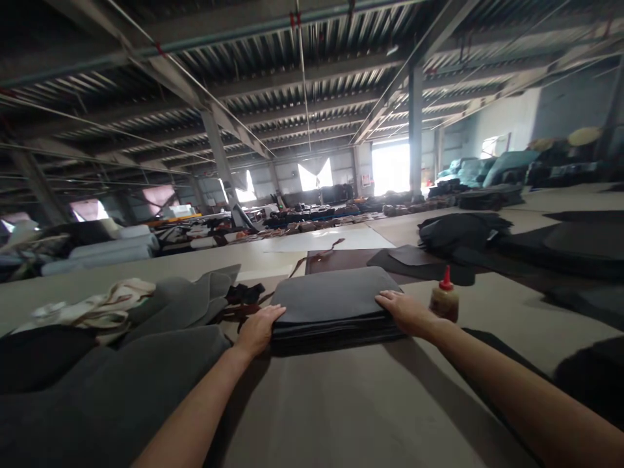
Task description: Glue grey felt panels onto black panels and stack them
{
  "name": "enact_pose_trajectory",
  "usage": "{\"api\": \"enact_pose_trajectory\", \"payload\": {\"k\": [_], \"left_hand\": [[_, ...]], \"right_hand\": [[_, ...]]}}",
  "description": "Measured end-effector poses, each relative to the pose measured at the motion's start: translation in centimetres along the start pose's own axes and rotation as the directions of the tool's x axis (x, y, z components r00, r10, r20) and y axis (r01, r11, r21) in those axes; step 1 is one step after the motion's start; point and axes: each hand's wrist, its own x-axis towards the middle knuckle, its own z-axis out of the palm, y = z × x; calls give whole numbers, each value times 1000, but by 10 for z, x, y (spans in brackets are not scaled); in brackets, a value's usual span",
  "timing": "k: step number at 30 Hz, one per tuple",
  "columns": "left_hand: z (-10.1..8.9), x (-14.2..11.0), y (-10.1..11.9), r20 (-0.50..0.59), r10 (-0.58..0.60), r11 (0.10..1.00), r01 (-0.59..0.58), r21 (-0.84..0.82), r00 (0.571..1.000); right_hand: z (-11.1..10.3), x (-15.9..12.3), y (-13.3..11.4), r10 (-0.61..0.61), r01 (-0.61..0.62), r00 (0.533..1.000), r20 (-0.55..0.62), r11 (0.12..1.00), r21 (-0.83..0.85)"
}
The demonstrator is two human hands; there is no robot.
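A thick stack of dark grey, leather-like sheets (pixel 336 296) lies on the table in front of me, its edges roughly lined up. My left hand (pixel 260 328) grips the left side of the stack, with fingertips reaching onto the top sheet's edge. On the opposite side my right hand (pixel 402 311) has its fingers over the right edge of the top sheet. Both palms and thumbs are partly hidden. Just right of my right hand stands a bottle of brownish liquid (pixel 444 303) with a red nozzle cap.
Large dark grey sheets (pixel 160 364) and a crumpled cream cloth (pixel 110 305) lie on the left. Dark strips (pixel 246 294) sit behind my left hand. A folded black pile (pixel 461 234) rests at the back right. Farther off are white rolls (pixel 107 250) and building columns (pixel 415 130).
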Motion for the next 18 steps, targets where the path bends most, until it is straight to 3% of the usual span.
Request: {"api": "enact_pose_trajectory", "payload": {"k": [8, 12, 15, 18], "left_hand": [[-12, 1, 0, 86, 11, 1000, -10, -4, 996], [-24, 0, -5, 66, -36, 999, 33, 43, 997], [-25, -6, 5, 66, -16, 997, 12, 71, 998], [-16, -11, 23, 86, 8, 995, -16, 96, 996]], "right_hand": [[14, -7, -5, 33, -32, 999, 17, 999, -30], [16, -13, -5, 62, -62, 998, -3, 998, -14], [14, -30, -11, 56, -57, 998, -34, 998, -3], [0, -65, -29, -42, 45, 998, -50, 997, 64]]}}
